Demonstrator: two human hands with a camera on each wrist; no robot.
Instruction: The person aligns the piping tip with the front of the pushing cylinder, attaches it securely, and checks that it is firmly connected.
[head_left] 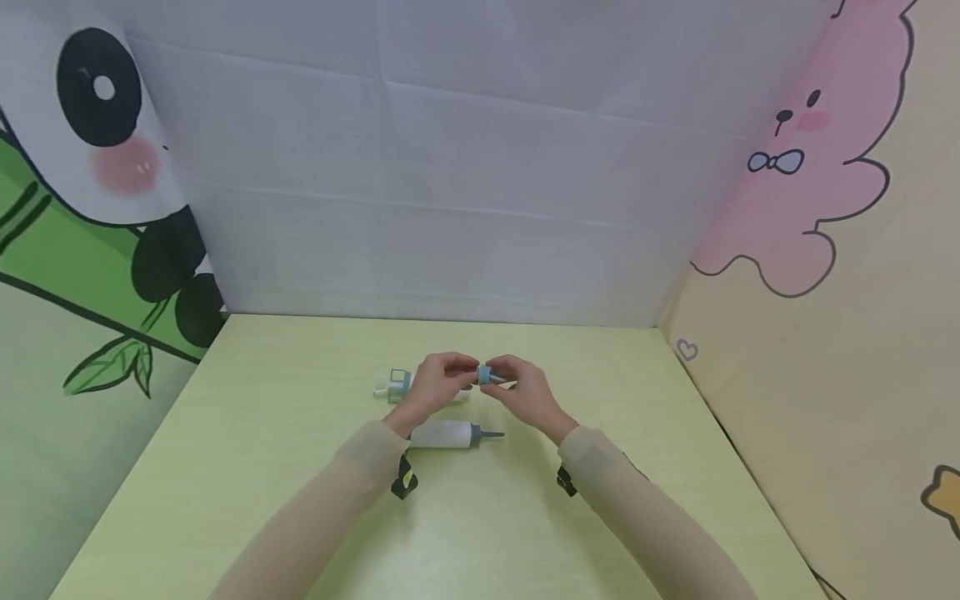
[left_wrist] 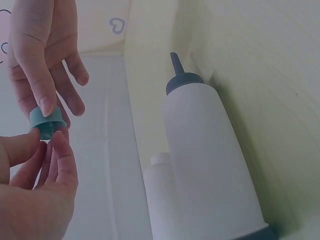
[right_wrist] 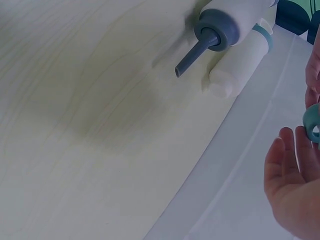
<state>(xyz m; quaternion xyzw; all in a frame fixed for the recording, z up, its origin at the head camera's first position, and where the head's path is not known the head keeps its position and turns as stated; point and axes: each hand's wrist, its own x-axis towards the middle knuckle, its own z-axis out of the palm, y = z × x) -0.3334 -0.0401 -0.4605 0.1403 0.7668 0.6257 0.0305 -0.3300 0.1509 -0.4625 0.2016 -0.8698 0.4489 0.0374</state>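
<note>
Above a pale surface (head_left: 487, 533), left hand (head_left: 437, 385) and right hand (head_left: 531, 393) both pinching a small teal cap (head_left: 484, 374), grey-nozzled white bottle (head_left: 442, 434) lying nearby, second bottle (head_left: 398, 386) lying behind it

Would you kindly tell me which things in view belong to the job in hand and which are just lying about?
Job in hand:
small teal plastic cap, held by left hand and right hand
perhaps slim white bottle with teal fittings, given its matching colour

Apparently lying about:
white cylindrical bottle with dark blue-grey nozzle, untouched on pale yellow table
</note>
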